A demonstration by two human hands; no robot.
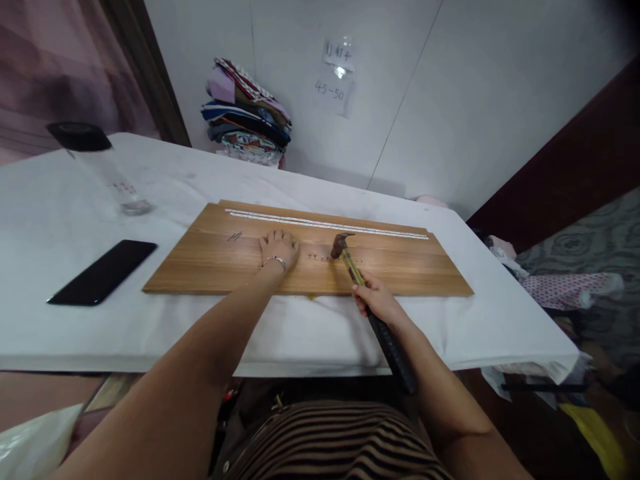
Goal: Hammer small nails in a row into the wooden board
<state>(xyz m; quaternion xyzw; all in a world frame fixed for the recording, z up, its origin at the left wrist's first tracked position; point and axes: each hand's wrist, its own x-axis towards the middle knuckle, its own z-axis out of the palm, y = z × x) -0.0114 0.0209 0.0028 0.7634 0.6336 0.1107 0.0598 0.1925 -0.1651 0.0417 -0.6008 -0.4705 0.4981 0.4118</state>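
A long wooden board (400, 270) lies across the white-covered table. On its left half my left hand (280, 251) rests flat, fingers spread, pressing on the wood. My right hand (375, 298) is wrapped round the shaft of a claw hammer (354, 270), whose black grip points back toward me. The hammer's rusty head is over the middle of the board, beside a short row of nails (315, 257); whether it touches one I cannot tell. Some loose nails (235, 236) lie on the board left of my left hand. Two white measuring strips (320, 224) run along the far side.
A black phone (104, 272) lies left of the board on the white tablecloth (175, 180). Behind it stands a clear bottle (110, 173) with a black lid. Folded cloths (250, 117) are stacked against the wall, below handwritten paper signs (333, 93).
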